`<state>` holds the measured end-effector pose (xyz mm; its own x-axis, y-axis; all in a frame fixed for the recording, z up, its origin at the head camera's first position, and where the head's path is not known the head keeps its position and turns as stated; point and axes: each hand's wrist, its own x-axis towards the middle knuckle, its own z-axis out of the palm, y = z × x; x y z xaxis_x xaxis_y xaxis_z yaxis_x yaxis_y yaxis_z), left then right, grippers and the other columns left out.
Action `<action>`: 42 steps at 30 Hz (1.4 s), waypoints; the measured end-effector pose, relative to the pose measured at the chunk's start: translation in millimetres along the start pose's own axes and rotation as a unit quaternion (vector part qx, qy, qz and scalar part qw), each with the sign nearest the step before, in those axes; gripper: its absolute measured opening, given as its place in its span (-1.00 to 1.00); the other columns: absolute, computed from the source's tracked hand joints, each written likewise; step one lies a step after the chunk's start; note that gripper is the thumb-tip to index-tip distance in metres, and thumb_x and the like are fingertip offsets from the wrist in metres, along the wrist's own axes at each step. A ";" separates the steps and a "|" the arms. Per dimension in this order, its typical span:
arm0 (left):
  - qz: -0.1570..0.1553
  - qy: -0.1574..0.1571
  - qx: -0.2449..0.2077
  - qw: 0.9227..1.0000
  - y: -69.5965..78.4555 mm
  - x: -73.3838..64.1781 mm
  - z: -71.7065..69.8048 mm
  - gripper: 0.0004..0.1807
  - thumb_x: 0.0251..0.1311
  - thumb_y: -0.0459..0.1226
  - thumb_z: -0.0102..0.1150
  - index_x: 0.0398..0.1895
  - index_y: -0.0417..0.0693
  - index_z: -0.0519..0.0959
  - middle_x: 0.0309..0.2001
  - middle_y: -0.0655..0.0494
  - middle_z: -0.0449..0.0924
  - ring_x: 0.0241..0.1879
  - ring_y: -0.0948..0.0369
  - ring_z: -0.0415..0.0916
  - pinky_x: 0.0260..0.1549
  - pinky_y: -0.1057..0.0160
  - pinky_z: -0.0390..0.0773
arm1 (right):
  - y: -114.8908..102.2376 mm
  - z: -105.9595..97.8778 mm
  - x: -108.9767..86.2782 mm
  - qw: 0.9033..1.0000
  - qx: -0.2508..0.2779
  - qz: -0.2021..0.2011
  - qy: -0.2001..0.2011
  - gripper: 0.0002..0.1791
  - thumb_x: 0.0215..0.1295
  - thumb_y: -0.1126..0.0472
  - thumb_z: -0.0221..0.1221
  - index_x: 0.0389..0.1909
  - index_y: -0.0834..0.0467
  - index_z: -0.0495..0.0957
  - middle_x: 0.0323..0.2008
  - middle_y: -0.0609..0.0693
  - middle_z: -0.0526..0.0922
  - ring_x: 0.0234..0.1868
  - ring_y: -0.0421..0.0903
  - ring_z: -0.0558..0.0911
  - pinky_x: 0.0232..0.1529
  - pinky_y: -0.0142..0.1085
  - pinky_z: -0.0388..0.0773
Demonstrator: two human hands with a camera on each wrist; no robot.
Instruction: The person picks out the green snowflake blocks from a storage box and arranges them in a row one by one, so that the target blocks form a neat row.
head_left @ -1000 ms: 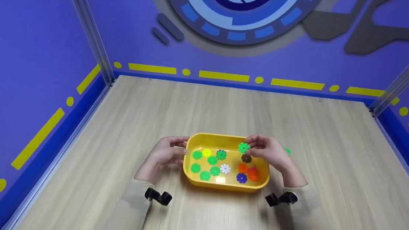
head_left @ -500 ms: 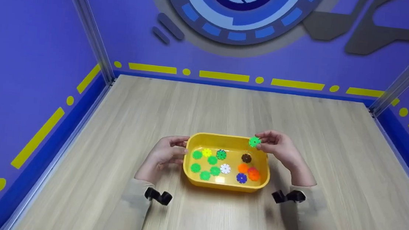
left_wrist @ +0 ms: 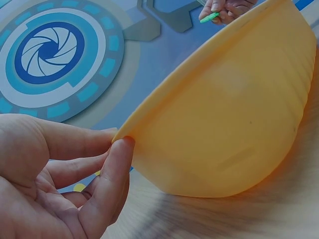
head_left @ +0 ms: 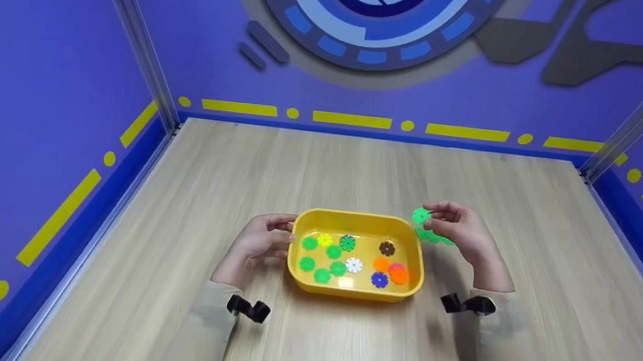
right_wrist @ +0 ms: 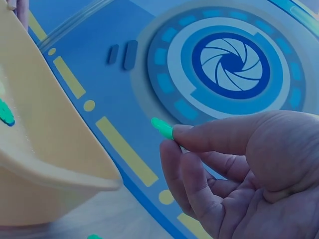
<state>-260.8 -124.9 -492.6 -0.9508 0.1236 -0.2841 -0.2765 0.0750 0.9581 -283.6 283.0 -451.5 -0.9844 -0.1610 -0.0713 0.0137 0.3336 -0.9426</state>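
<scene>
A yellow plastic tub [head_left: 353, 294] rests on the table with several notched toy discs lying in it. My left hand [head_left: 264, 238] holds the tub's left rim, its thumb and finger pinching the edge in the left wrist view. Just outside the tub's right back corner, my right hand [head_left: 462, 230] pinches a green notched disc [head_left: 421, 215] between thumb and fingertips. The disc appears edge-on in the right wrist view. Below it on the table lie more green discs [head_left: 433, 235], partly hidden by that hand.
Inside the tub, green discs [head_left: 307, 264] and a white disc [head_left: 353, 265] lie towards the left. A brown disc [head_left: 387, 248], a blue disc [head_left: 380, 279] and orange discs [head_left: 398, 275] lie on the right. Purple-blue walls [head_left: 363, 100] enclose the wooden table [head_left: 241, 167].
My right hand has carried the green disc from over the tub to the right and back, past the rim. Green discs on the table have come into sight. The left hand and tub stay put.
</scene>
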 end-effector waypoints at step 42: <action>-0.003 -0.007 -0.009 1.000 -0.6 -0.2 -1.5 -0.42 0.20 -0.50 0.30 0.33 -0.12 0.56 0.00 -0.01 0.56 -0.20 0.21 0.60 -0.39 0.28 0.78 | 61.4 -61.2 0.1 0.990 0.030 0.112 0.080 -0.40 0.43 0.31 0.17 0.42 0.41 0.31 -0.35 -0.32 0.66 -0.27 -0.41 0.67 -0.12 -0.51 0.68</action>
<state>-260.6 -126.4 -493.0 -0.9474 0.1368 -0.2895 -0.2841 0.0581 0.9570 -293.6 360.3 -489.4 -0.9707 0.0619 -0.2320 0.2399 0.2882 -0.9270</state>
